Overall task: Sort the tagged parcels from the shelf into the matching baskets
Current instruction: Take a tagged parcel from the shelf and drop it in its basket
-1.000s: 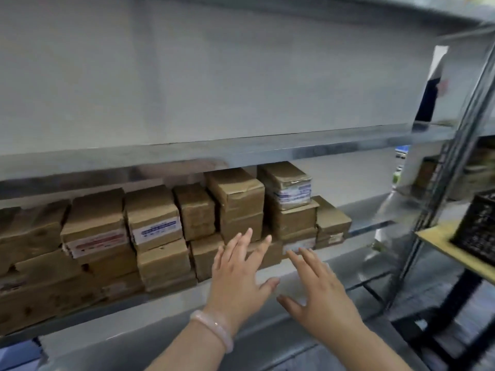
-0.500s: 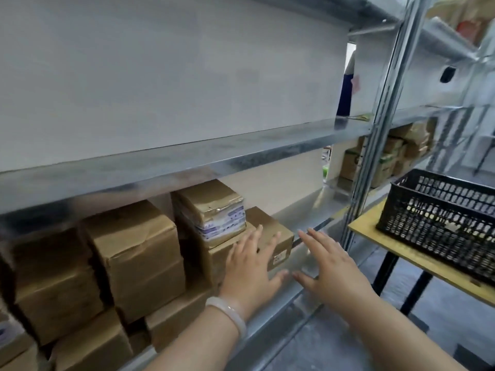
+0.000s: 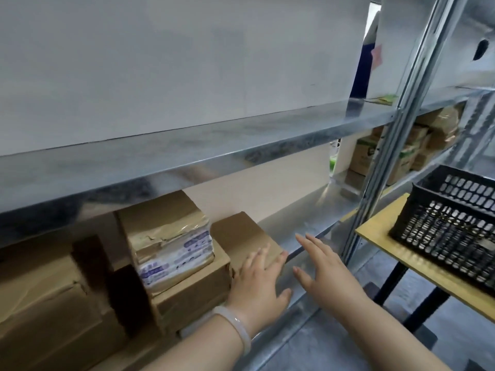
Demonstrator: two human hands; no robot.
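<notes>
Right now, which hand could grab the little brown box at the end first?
Probably the left hand: its straight fingers lie against the end box, while the right hand hovers over bare shelf beside it.

Left hand (image 3: 258, 286) now at end parcel (image 3: 237, 234)

A plain brown parcel (image 3: 242, 232) lies flat at the left fingers (image 3: 263, 261). A labelled parcel (image 3: 171, 238) sits stacked just left of them. The black basket (image 3: 452, 223) stands well to their right.
</notes>
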